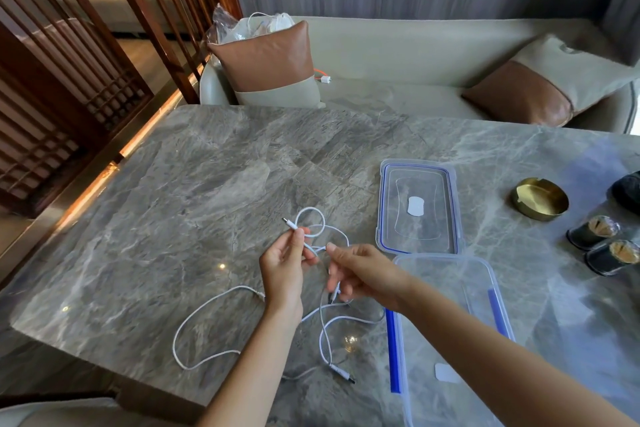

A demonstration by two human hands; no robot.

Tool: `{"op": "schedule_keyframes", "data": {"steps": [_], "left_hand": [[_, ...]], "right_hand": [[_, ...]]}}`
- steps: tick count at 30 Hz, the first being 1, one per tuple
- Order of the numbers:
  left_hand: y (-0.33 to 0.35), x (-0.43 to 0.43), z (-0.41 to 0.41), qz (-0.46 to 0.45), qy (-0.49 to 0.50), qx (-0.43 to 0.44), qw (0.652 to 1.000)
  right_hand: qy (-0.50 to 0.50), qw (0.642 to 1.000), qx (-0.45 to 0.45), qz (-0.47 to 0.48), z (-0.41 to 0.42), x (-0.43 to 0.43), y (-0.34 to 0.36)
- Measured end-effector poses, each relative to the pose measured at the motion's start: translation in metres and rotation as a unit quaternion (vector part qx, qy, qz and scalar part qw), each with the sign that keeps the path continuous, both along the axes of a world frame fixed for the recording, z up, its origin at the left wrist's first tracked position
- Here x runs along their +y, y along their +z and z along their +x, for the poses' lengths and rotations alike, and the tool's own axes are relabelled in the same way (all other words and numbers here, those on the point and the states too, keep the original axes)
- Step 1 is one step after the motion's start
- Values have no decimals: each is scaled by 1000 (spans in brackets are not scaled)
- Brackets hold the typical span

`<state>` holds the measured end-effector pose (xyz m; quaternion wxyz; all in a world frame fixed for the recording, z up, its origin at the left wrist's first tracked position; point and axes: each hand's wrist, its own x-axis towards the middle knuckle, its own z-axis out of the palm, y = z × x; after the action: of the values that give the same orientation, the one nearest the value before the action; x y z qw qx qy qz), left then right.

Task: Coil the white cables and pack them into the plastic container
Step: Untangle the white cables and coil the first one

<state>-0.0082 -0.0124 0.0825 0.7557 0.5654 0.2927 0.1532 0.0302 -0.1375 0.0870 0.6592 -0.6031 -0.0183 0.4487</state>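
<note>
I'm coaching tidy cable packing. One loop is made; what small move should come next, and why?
Probably the right hand should feed another turn of the white cable into the loop the left hand pinches near the plug: only one loop is formed, the rest trails loose over the table, and the plastic container looks empty.

Only 2 arms of the person show, each bare from the picture's lower border to the fingertips. The left forearm (242, 381) is slender and tapers evenly to a narrow wrist. The left hand (282, 270) has long, thin fingers. The right forearm (502, 357) appears broader in the wide-angle view and narrows the same way toward the right hand (363, 274). The right thumb's nail (330, 246) is short and rounded, with a plain surface. The lower fingers of that hand are blurred, so their nails cannot be made out.
</note>
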Motion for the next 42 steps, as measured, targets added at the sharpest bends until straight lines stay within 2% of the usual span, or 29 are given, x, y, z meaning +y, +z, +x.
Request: {"op": "schedule_keyframes", "data": {"steps": [2,3,5,7,9,11,12,15,20,22,24,31,37,40,42], "left_hand": [[3,3,1,7,-19,-14,1000],[4,4,1,17,-36,-19,999],[7,3,0,40,-58,-26,997],[8,5,0,63,-59,-31,996],[8,8,0,93,-62,-36,993],[8,13,1,149,-69,-33,986],[9,16,1,177,-72,-30,981],[11,27,-2,213,-108,-13,971],[17,42,-6,158,-221,28,962],[19,48,-5,130,-248,36,959],[21,52,-6,117,-269,42,955],[17,47,-9,158,-301,64,938],[20,52,-7,191,-320,64,926],[26,60,-6,167,-299,28,939],[31,62,-1,173,-314,-12,934]], "right_hand": [[58,996,61,-16,-4,1,-3],[50,993,104,-7,-6,3,-5],[-41,976,207,44,-11,8,-6],[-176,929,303,118,-16,14,-5],[-272,884,339,170,-19,19,-4],[-322,865,327,201,-20,22,-1],[-333,869,303,205,-20,22,0],[-322,912,189,172,-23,24,1],[-239,970,-43,29,-19,22,5],[-186,974,-127,-14,-14,16,9],[-150,974,-165,-32,-11,11,13],[-35,990,-138,-10,-3,1,17],[7,997,-77,32,8,-10,17],[33,997,-49,41,12,-9,22],[60,997,-39,42,14,-10,26]]}}
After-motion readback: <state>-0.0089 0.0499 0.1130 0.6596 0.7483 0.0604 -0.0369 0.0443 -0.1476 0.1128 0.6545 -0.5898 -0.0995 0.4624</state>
